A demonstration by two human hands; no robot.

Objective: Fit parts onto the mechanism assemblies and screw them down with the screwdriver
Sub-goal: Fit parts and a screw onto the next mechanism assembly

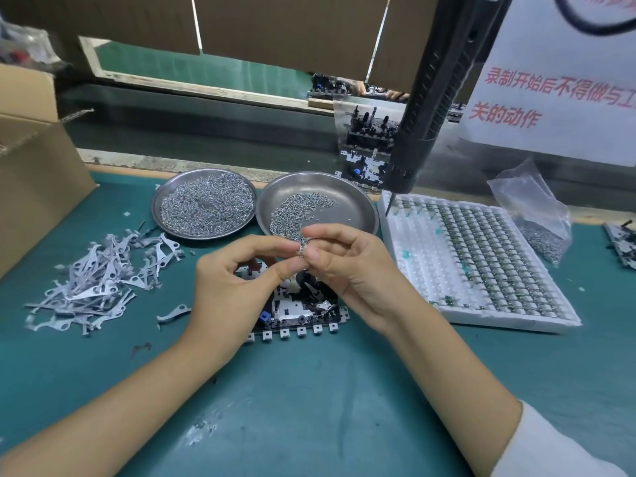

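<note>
Both hands are meeting in the middle right now, fingertips pinching together on something tiny and silvery. I'm reading it as a small screw (300, 248), but it's really too small to be sure. The left hand (237, 287) is curling thumb and forefinger onto it from one side, and the right hand (347, 266) is closing thumb and fingers on it from the other, so both are sharing the pinch.

Right under the hands, the mechanism assembly (299, 311) is lying flat on the green mat (309, 390), partly hidden by the fingers, with a row of little square tabs along its near edge.

Just behind the hands, two metal dishes are sitting side by side: the right dish (358, 208) holding a thinner scatter of screws, the left dish (161, 208) piled fuller. A heap of flat metal levers (99, 280) is spreading out to the left. On the right a white tray (499, 315) is carrying rows of small parts, and the black screwdriver (430, 98) is hanging over its far corner, tip pointing down, nobody touching it.
</note>
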